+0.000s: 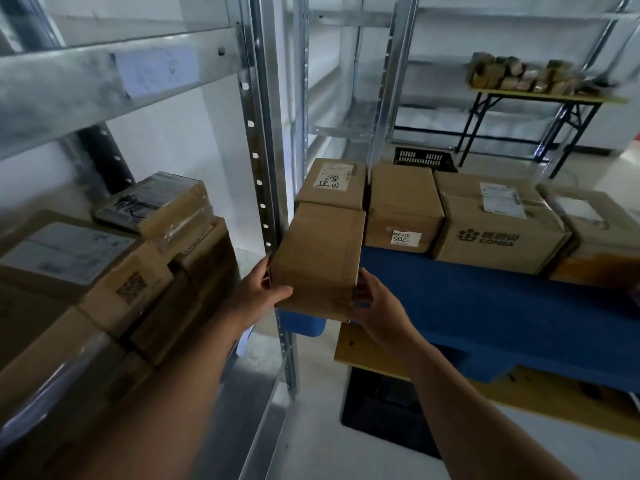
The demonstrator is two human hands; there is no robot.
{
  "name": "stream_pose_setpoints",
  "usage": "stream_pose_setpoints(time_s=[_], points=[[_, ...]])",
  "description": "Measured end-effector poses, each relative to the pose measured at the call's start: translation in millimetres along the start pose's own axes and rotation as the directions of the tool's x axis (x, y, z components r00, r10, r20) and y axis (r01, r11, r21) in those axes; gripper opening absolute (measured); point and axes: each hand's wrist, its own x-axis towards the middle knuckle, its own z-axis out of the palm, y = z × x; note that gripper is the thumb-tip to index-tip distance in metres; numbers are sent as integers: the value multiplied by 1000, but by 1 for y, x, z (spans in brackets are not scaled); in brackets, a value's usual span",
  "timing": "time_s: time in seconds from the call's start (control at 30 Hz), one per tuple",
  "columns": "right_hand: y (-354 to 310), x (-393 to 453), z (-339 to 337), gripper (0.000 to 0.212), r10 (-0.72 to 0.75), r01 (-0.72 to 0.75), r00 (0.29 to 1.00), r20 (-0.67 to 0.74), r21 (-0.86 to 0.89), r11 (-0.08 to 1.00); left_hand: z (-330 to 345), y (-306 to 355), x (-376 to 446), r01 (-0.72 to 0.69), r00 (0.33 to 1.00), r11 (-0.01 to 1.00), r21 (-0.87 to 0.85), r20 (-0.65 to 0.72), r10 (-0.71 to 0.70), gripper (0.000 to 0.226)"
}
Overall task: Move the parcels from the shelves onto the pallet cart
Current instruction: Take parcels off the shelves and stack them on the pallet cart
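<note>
A plain brown cardboard parcel point(320, 259) is held in the air between both hands, over the near left corner of the blue pallet cart point(485, 306). My left hand point(259, 292) grips its left side, thumb on the front face. My right hand point(377, 310) grips its lower right corner. Behind it on the cart stand several parcels: one with a handwritten label point(332, 183), one marked 705 point(403, 209), a CONBA box point(498, 226) and another box point(595, 230) at the right edge. More parcels point(114, 271) are stacked on the metal shelf point(114, 77) at left.
A shelf upright point(263, 174) stands just left of the held parcel. The cart rests on a wooden board point(370, 355). A black crate point(424, 159) lies behind the cart. A folding table point(540, 95) with small packets stands at the back right.
</note>
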Motion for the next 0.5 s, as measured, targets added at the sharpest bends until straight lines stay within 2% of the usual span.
stream_pose_setpoints(time_s=[0.1,0.2,0.3,0.43,0.5], points=[[11,6,1,82,30,-27,999,22,-144,989,1,-15,7,82,997,989,125,-20,-80,63],[18,11,7,59,45,-38,998,36,-170,985,4,-29,15,134,991,961,243,-10,-136,53],[20,17,12,41,12,-5,1000,29,-225,974,6,-38,25,125,992,942,311,-17,-126,37],[16,22,16,44,-13,18,1000,20,-246,969,2,-45,35,101,995,950,297,-23,-99,30],[15,23,17,46,-18,21,1000,14,-263,965,0,-51,41,98,995,943,317,-22,-96,18]])
